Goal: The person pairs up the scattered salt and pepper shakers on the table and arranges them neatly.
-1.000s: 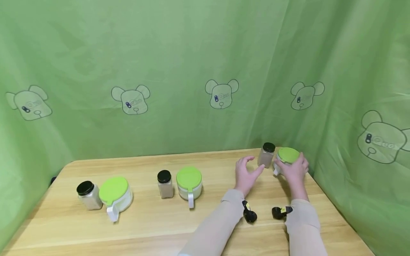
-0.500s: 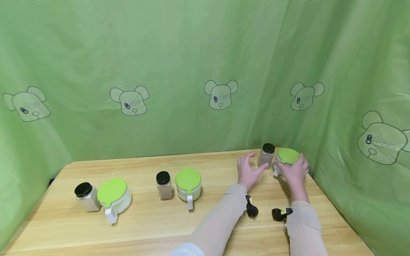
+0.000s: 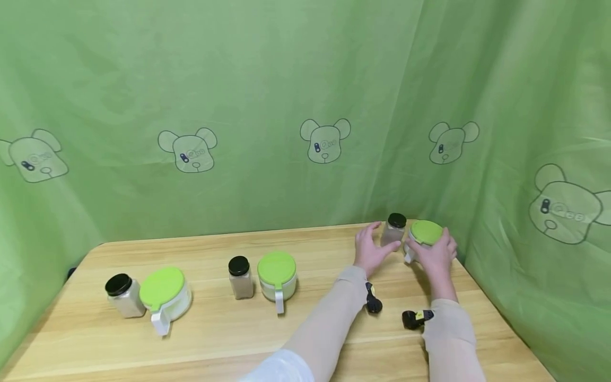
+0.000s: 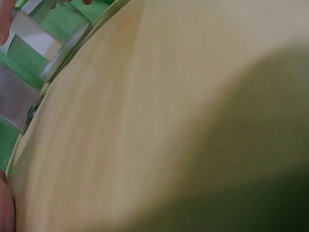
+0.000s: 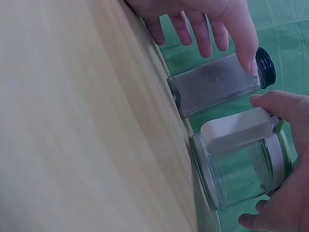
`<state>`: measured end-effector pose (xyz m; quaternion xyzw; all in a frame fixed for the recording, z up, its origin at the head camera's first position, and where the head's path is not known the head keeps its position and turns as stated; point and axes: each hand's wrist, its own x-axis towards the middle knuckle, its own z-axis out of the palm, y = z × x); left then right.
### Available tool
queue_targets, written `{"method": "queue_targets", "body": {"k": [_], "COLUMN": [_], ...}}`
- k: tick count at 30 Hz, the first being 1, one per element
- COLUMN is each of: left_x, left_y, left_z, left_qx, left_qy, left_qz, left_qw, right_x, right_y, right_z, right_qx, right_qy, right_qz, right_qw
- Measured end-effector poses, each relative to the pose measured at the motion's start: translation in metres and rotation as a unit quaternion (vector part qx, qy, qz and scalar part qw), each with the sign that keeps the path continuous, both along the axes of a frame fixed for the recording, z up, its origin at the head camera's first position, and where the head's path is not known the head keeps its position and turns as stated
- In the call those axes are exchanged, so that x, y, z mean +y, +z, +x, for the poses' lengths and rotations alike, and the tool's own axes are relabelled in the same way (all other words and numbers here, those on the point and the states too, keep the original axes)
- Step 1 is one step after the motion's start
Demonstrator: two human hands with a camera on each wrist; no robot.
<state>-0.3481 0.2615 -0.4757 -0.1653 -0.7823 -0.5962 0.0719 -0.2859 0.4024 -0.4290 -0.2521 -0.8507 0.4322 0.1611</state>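
At the table's far right corner stands a clear glass seasoning jar (image 3: 426, 232) with a green lid and a handle. My right hand (image 3: 436, 254) grips it, thumb on the near left side and fingers round the right. Just left of it is an upright square jar (image 3: 393, 233) with a black lid and brownish contents. My left hand (image 3: 371, 252) is beside that square jar, fingers spread in a curve; the thumb passes in front of it in the right wrist view, and contact cannot be told. The left wrist view catches only parts of the square jar (image 4: 17, 99) and green-lidded jar (image 4: 48, 38).
Mid-table stand another black-lidded jar (image 3: 241, 278) and green-lidded jar (image 3: 277, 276). A similar black-lidded jar (image 3: 125, 297) and green-lidded jar (image 3: 165, 292) are at the left. Green curtains (image 3: 267, 79) hang behind and beside the wooden table (image 3: 215, 345).
My left hand has moved slightly right and forward, closer to the black-lidded square jar. The right hand stays on the green-lidded jar. The head view has turned slightly.
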Motion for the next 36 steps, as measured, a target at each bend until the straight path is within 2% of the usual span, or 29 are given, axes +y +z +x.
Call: {"method": "queue_targets", "body": {"k": [8,13,19,25,36], "left_x": [0.004,0.004,0.004,0.004,0.011], "left_y": [0.0,0.003,0.005,0.003,0.005], "left_z": [-0.005,-0.01,-0.016,-0.021,-0.017], "left_qx": [-0.045,-0.068,-0.074,-0.077,-0.065], "left_qy": [-0.041,-0.063,-0.06,-0.049,-0.038], "left_qz": [-0.012,-0.003,0.017,0.013,0.02], "left_qw": [0.9981,0.9957,0.9953,0.9958,0.997], "right_x": [0.001,-0.001,-0.004,-0.009,-0.003], "right_y": [-0.002,-0.001,0.001,-0.001,-0.001], "right_z": [0.001,0.0,-0.002,-0.002,-0.001], "right_qx": [-0.001,0.002,0.01,0.016,0.004], "right_qy": [-0.003,-0.001,0.005,0.0,-0.011], "right_qz": [-0.004,-0.007,-0.013,-0.011,0.01], "right_qw": [1.0,1.0,1.0,1.0,1.0]}}
